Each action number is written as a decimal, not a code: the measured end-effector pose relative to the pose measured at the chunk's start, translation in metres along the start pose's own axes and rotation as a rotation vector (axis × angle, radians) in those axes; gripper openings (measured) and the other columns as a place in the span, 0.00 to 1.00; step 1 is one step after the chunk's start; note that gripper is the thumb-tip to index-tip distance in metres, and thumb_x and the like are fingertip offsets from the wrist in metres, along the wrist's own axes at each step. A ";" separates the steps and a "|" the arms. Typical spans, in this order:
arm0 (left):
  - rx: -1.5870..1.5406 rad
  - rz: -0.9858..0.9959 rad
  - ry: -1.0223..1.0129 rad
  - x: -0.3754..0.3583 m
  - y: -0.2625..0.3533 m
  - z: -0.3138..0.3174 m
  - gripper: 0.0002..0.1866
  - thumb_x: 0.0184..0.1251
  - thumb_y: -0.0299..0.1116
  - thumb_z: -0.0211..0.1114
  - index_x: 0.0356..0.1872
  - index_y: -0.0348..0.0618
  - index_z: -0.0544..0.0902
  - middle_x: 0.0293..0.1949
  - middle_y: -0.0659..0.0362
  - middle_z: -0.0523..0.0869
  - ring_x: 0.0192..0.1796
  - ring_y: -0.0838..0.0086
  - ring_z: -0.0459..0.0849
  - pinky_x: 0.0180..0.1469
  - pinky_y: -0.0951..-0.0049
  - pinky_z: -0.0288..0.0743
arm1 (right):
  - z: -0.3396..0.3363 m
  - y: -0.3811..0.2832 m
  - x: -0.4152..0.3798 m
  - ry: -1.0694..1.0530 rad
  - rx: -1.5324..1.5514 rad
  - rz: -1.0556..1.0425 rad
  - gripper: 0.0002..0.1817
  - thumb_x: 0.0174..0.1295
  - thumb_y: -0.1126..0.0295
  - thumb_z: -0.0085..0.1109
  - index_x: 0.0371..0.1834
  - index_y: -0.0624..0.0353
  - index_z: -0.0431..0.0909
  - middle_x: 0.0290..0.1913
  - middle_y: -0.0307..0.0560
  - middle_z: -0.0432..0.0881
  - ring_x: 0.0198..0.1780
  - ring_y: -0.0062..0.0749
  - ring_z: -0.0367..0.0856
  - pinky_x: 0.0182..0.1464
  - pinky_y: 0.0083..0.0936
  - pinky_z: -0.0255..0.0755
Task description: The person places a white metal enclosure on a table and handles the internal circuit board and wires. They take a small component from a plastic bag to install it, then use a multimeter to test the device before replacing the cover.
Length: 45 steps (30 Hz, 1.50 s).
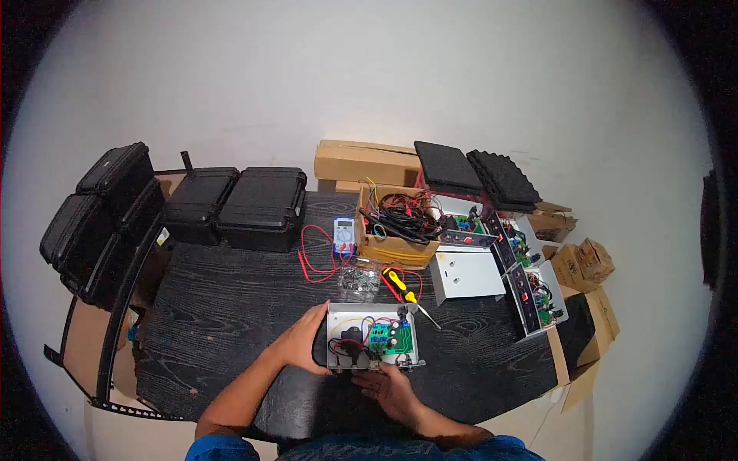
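Note:
An open grey metal box (372,336) lies on the dark wooden table (231,307) in front of me. Inside it sit a green circuit board (384,338), a black part and red, yellow and black wires. My left hand (304,342) grips the box's left side. At the box's near edge my right hand (388,384) touches the front panel with its fingertips. A yellow-handled screwdriver (403,293) lies just beyond the box, to its right.
A clear bag of small parts (359,282) and a multimeter (344,234) with red leads lie further back. A cardboard box of cables (396,223), several more open metal boxes (507,265), black cases (231,203) and foam pads (477,173) line the back.

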State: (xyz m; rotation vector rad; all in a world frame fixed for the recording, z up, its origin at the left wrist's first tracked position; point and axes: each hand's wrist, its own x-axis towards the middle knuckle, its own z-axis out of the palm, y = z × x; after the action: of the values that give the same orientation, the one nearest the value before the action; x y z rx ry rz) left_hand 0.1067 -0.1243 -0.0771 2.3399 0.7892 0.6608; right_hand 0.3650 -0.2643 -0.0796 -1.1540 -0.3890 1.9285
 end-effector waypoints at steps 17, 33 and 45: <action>0.116 -0.083 -0.025 0.000 0.006 -0.005 0.82 0.26 0.52 0.89 0.82 0.26 0.44 0.76 0.29 0.63 0.78 0.39 0.64 0.81 0.54 0.59 | -0.016 -0.010 -0.007 -0.067 -0.113 0.205 0.37 0.77 0.39 0.50 0.77 0.55 0.65 0.63 0.53 0.84 0.67 0.46 0.80 0.66 0.44 0.66; -0.230 -0.077 0.252 0.004 -0.035 0.016 0.52 0.60 0.52 0.76 0.79 0.31 0.62 0.70 0.37 0.76 0.71 0.46 0.76 0.76 0.56 0.65 | -0.051 -0.099 0.025 -0.151 -0.539 -0.917 0.15 0.80 0.64 0.56 0.57 0.66 0.79 0.42 0.46 0.90 0.42 0.25 0.87 0.49 0.25 0.81; -0.012 -0.164 0.383 0.045 -0.042 0.041 0.13 0.77 0.38 0.62 0.44 0.38 0.89 0.45 0.50 0.92 0.46 0.54 0.89 0.62 0.56 0.76 | -0.077 -0.108 0.084 0.322 -1.017 -1.372 0.09 0.66 0.82 0.61 0.46 0.63 0.86 0.48 0.53 0.89 0.52 0.42 0.89 0.56 0.32 0.80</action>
State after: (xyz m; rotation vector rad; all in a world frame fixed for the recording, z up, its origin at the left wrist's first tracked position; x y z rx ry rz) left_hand 0.1472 -0.0813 -0.1221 2.1353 1.1257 1.0530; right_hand 0.4636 -0.1449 -0.1015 -1.1807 -1.5664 0.2609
